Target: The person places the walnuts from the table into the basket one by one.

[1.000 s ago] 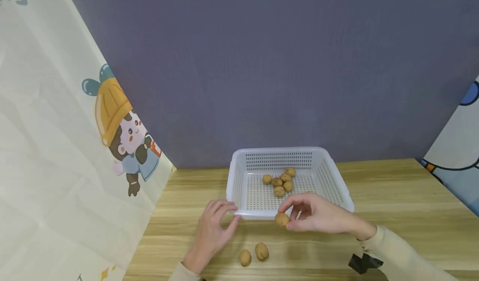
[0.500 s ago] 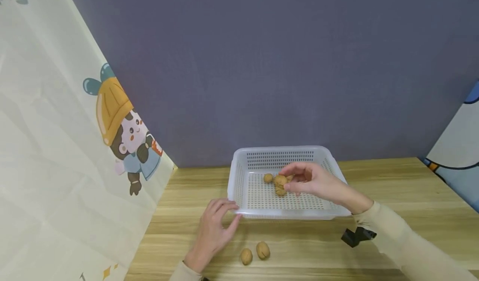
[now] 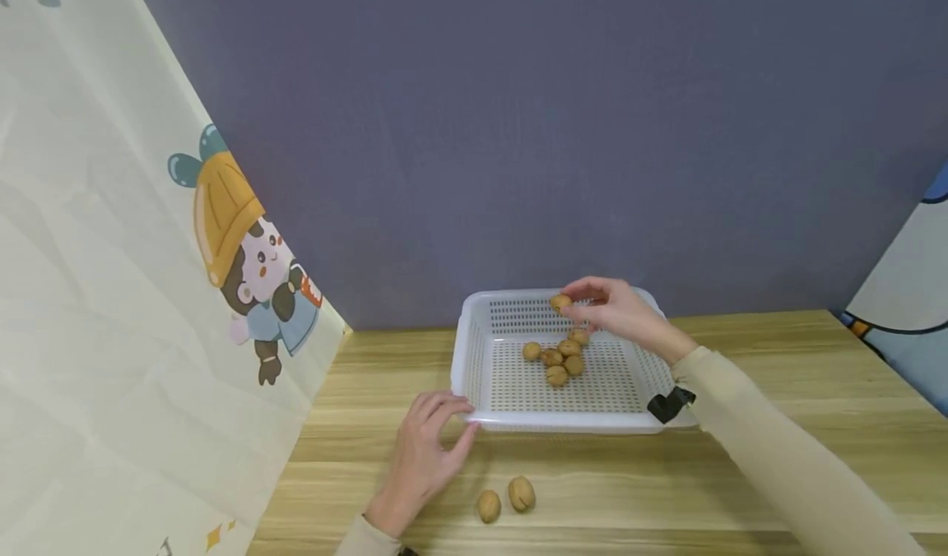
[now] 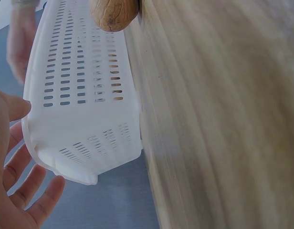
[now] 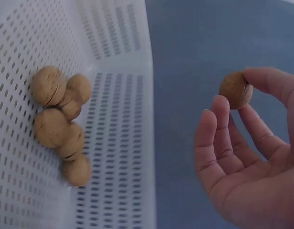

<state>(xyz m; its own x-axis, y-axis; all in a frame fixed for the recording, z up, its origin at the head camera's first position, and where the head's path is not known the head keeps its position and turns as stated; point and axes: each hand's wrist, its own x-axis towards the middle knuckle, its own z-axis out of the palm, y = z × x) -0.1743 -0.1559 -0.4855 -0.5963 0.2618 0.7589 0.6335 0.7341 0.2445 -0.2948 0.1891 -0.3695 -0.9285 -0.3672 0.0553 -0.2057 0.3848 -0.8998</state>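
Observation:
In the head view, my right hand (image 3: 618,313) pinches a walnut (image 3: 560,303) above the far side of the white perforated plastic basket (image 3: 518,419). The right wrist view shows this held walnut (image 5: 236,89) between thumb and fingertips, apart from the basket wall. Several walnuts (image 3: 552,357) lie clustered on the basket floor. At the near left corner, my left hand (image 3: 425,453) touches the rim with relaxed, spread fingers; its thumb (image 4: 18,108) meets the rim in the left wrist view. Two more walnuts, one (image 3: 489,506) beside the other (image 3: 522,494), lie on the table in front of the basket.
The wood-grain table (image 3: 355,375) ends at a dark grey-blue wall (image 3: 474,145) just behind the basket. A pale sheet with a cartoon figure (image 3: 255,260) hangs at left. Another printed sheet (image 3: 903,284) is at right. A black strap device (image 3: 670,405) sits at my right wrist.
My right hand has carried the walnut from the basket's near rim, over the clustered walnuts, to above its far side. The left hand stays at the corner.

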